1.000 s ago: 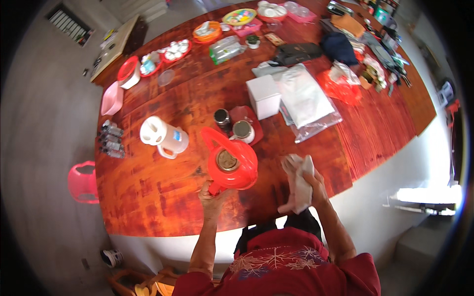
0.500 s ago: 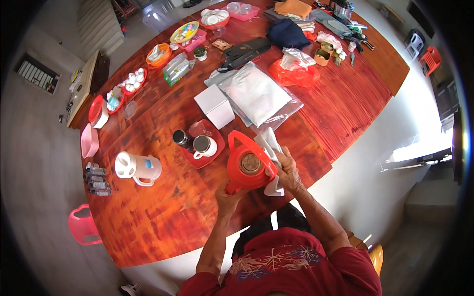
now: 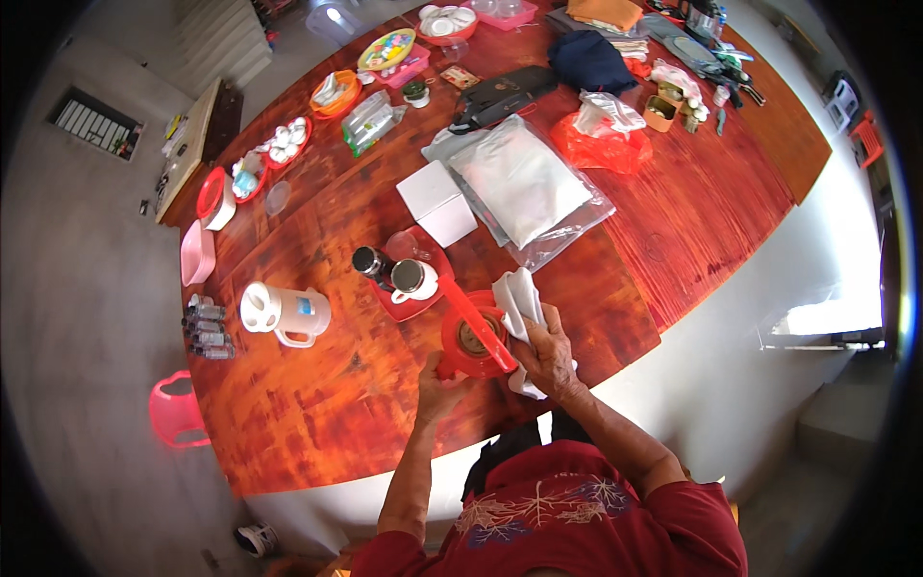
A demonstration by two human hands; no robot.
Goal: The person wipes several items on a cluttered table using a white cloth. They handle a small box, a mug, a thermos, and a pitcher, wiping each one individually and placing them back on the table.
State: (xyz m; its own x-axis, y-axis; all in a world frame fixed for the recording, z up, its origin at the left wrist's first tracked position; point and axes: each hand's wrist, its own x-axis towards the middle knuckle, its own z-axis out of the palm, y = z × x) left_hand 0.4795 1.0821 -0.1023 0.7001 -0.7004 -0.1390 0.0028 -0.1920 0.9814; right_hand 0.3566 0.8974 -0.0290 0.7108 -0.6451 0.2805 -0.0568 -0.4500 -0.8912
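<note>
A red thermos flask (image 3: pixel 458 354) with a brown cork-like stopper (image 3: pixel 476 337) and a swing handle (image 3: pixel 478 322) stands in front of me, seen from above. My left hand (image 3: pixel 442 387) is closed around its near left side. A white cloth (image 3: pixel 519 296) is bunched in my right hand (image 3: pixel 546 354), pressed against the flask's right side by the handle. The right fingertips are partly hidden by the cloth. Just beyond the flask, a red tray (image 3: pixel 411 310) bears a white mug-like flask (image 3: pixel 415 282) with a dark lid and a black flask (image 3: pixel 370 262).
A pale pink jug (image 3: pixel 286 313) stands to the left, with several small bottles (image 3: pixel 207 327) near the table's left edge. Behind the tray are a white box (image 3: pixel 437 204) and a plastic-wrapped white packet (image 3: pixel 524 183). Bowls and baskets (image 3: pixel 335 94) line the far edge.
The flask's handle has swung toward me and now crosses above the stopper. My right hand and the cloth have moved slightly down along the flask. The head view has shifted a little.
</note>
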